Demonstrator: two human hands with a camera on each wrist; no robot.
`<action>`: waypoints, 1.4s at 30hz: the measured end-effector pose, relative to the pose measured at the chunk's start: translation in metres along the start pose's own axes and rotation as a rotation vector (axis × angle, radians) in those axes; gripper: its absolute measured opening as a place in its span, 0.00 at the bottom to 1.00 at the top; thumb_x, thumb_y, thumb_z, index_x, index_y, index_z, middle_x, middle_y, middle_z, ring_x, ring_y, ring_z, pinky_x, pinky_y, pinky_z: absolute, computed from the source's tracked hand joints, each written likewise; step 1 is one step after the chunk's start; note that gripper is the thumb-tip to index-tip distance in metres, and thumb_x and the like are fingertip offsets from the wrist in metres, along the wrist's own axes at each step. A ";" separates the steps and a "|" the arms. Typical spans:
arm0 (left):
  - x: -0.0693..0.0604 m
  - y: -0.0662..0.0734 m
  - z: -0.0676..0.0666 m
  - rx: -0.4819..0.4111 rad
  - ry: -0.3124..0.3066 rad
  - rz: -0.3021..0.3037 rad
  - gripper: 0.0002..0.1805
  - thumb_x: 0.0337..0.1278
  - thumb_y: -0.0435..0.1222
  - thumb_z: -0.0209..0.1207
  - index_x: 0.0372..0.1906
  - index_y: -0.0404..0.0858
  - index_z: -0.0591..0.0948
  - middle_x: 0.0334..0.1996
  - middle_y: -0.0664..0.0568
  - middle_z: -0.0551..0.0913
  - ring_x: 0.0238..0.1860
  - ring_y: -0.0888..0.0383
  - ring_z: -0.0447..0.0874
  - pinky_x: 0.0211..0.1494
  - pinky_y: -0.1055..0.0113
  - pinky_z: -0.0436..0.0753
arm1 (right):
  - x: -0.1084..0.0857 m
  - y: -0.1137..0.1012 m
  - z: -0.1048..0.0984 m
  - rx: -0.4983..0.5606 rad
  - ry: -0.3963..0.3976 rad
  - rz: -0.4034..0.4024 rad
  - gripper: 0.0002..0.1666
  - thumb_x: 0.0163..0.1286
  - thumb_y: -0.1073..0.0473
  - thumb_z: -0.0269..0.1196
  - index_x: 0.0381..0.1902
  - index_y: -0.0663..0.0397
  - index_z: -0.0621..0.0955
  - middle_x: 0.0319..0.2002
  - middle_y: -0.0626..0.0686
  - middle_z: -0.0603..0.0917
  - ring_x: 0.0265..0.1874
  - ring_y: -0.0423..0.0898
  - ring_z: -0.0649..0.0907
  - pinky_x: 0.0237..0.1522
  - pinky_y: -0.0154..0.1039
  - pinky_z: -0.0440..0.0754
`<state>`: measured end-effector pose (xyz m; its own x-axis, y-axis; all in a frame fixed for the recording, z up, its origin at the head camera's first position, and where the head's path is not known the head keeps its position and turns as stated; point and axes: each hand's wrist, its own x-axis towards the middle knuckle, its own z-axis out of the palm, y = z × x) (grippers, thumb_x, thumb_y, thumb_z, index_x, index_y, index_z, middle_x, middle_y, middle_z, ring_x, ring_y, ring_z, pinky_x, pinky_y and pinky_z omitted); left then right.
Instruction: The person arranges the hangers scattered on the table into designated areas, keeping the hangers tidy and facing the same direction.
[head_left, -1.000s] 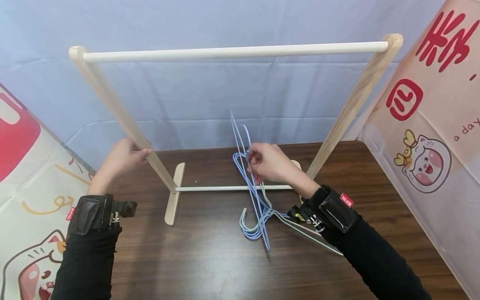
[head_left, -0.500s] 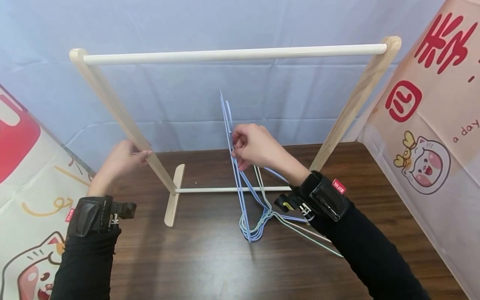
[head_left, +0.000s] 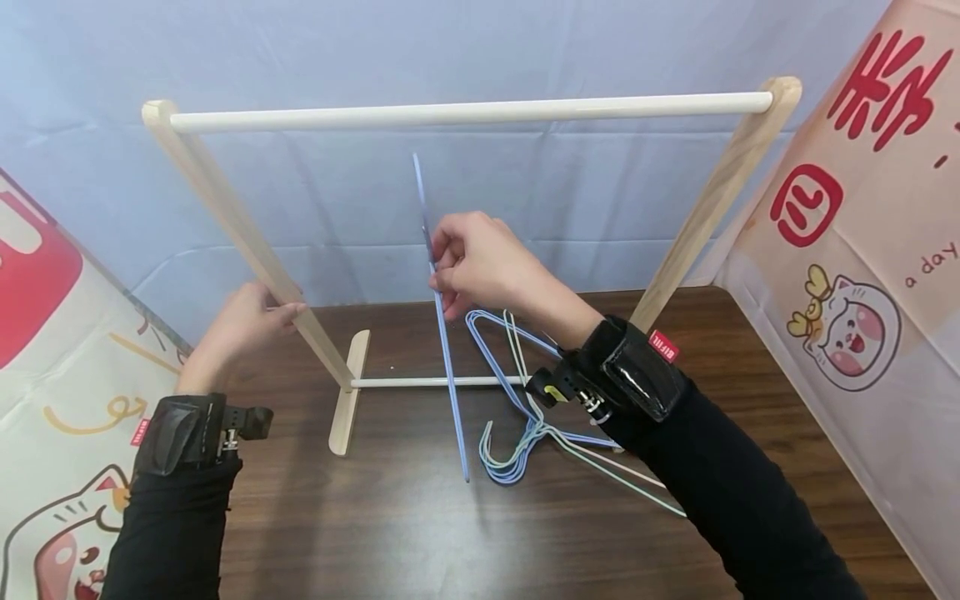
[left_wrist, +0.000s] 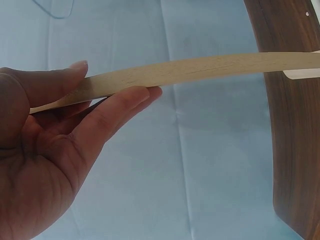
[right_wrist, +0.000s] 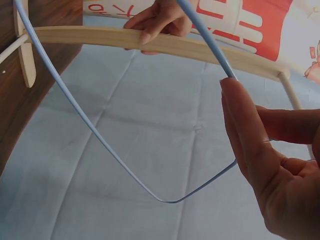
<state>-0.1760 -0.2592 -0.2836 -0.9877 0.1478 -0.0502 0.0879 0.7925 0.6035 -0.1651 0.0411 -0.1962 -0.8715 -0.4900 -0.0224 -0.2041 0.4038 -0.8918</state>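
My left hand pinches the left wooden post while my right hand pinches a blue hanger, left of more hangers on the table.

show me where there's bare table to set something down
The near strip of table is bare between the left sleeve and right sleeve, in front of the piled hangers. It's crowded center-right, where those hangers crisscross, partly behind the right sleeve.

The lone hanger is periwinkle blue; the clustered hangers mix blue and pale mint. The posts are blond wood, the rail white. The counter is dark brown with streaked grain, the back cloth pale blue, the sleeves black.
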 end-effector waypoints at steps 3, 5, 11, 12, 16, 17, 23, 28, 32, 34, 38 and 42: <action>0.000 0.000 0.000 0.008 0.008 0.008 0.20 0.64 0.38 0.51 0.48 0.22 0.74 0.34 0.34 0.81 0.31 0.50 0.79 0.32 0.62 0.75 | 0.002 -0.007 0.000 0.004 -0.005 -0.004 0.08 0.59 0.75 0.58 0.37 0.68 0.71 0.24 0.61 0.80 0.17 0.51 0.81 0.24 0.41 0.81; 0.000 0.000 0.000 0.014 0.011 0.009 0.20 0.64 0.38 0.51 0.48 0.22 0.74 0.36 0.32 0.80 0.34 0.48 0.80 0.35 0.59 0.76 | 0.003 -0.012 0.000 0.010 -0.006 -0.011 0.08 0.59 0.75 0.57 0.36 0.68 0.71 0.23 0.61 0.80 0.18 0.52 0.82 0.23 0.41 0.81; 0.001 0.000 0.000 0.012 0.003 0.003 0.20 0.64 0.38 0.51 0.46 0.22 0.75 0.37 0.31 0.80 0.31 0.51 0.80 0.32 0.62 0.75 | 0.006 -0.025 0.001 0.030 -0.006 -0.018 0.07 0.59 0.75 0.57 0.35 0.67 0.71 0.25 0.62 0.80 0.18 0.53 0.82 0.24 0.41 0.81; 0.000 0.000 0.000 0.011 0.000 0.001 0.20 0.64 0.38 0.50 0.46 0.21 0.75 0.37 0.31 0.80 0.30 0.52 0.79 0.30 0.63 0.75 | 0.007 -0.027 0.002 0.034 -0.008 -0.018 0.07 0.59 0.75 0.57 0.35 0.68 0.71 0.25 0.63 0.81 0.18 0.53 0.82 0.25 0.42 0.81; -0.001 0.001 -0.001 0.008 -0.007 -0.008 0.20 0.64 0.38 0.50 0.45 0.21 0.75 0.31 0.35 0.81 0.24 0.57 0.75 0.25 0.65 0.71 | 0.009 -0.032 0.002 0.053 -0.020 -0.018 0.08 0.59 0.76 0.57 0.35 0.68 0.70 0.26 0.65 0.80 0.18 0.53 0.82 0.25 0.42 0.81; -0.001 0.001 -0.001 0.008 -0.011 -0.012 0.20 0.64 0.39 0.50 0.45 0.21 0.75 0.28 0.37 0.81 0.22 0.59 0.73 0.23 0.66 0.70 | 0.009 -0.033 0.003 0.061 -0.025 -0.020 0.08 0.59 0.76 0.57 0.35 0.68 0.70 0.26 0.65 0.80 0.18 0.53 0.82 0.25 0.43 0.81; -0.001 0.000 -0.001 0.012 -0.016 -0.019 0.22 0.65 0.41 0.50 0.45 0.23 0.76 0.23 0.45 0.79 0.16 0.61 0.64 0.19 0.66 0.66 | 0.011 -0.039 0.006 0.067 -0.045 -0.033 0.08 0.58 0.77 0.57 0.34 0.68 0.70 0.24 0.64 0.80 0.18 0.54 0.82 0.25 0.43 0.81; -0.001 0.000 0.000 0.016 0.003 -0.005 0.21 0.64 0.40 0.51 0.46 0.23 0.75 0.29 0.40 0.80 0.20 0.58 0.69 0.23 0.65 0.69 | 0.014 -0.043 0.010 0.060 -0.052 -0.038 0.08 0.58 0.76 0.58 0.34 0.67 0.70 0.23 0.64 0.80 0.18 0.54 0.83 0.24 0.41 0.81; -0.002 0.000 0.000 0.013 -0.001 -0.006 0.20 0.64 0.40 0.51 0.45 0.23 0.75 0.25 0.42 0.79 0.18 0.60 0.66 0.22 0.65 0.68 | 0.017 -0.046 0.012 0.059 -0.059 -0.031 0.09 0.58 0.76 0.58 0.35 0.68 0.70 0.24 0.64 0.80 0.18 0.54 0.83 0.24 0.41 0.81; -0.002 0.000 0.000 0.009 -0.006 -0.008 0.20 0.64 0.40 0.50 0.44 0.23 0.76 0.21 0.46 0.77 0.16 0.61 0.63 0.20 0.66 0.66 | 0.018 -0.047 0.013 0.059 -0.057 -0.032 0.09 0.59 0.76 0.58 0.35 0.68 0.70 0.23 0.64 0.80 0.18 0.54 0.83 0.24 0.40 0.81; -0.001 0.000 0.000 0.009 -0.006 -0.003 0.19 0.64 0.39 0.50 0.44 0.23 0.76 0.20 0.45 0.76 0.15 0.62 0.62 0.19 0.67 0.66 | 0.022 -0.050 0.015 0.057 -0.049 -0.028 0.08 0.59 0.76 0.57 0.35 0.67 0.69 0.24 0.64 0.80 0.18 0.54 0.82 0.24 0.40 0.81; -0.001 0.000 0.000 0.019 0.001 0.016 0.19 0.64 0.38 0.50 0.45 0.21 0.75 0.26 0.40 0.80 0.19 0.59 0.68 0.23 0.66 0.70 | 0.026 -0.054 0.017 0.054 -0.041 -0.015 0.08 0.59 0.75 0.57 0.36 0.67 0.69 0.26 0.65 0.81 0.18 0.53 0.82 0.24 0.39 0.81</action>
<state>-0.1753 -0.2593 -0.2838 -0.9863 0.1597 -0.0403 0.1057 0.8012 0.5890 -0.1690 -0.0071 -0.1562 -0.8489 -0.5279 -0.0261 -0.1920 0.3540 -0.9153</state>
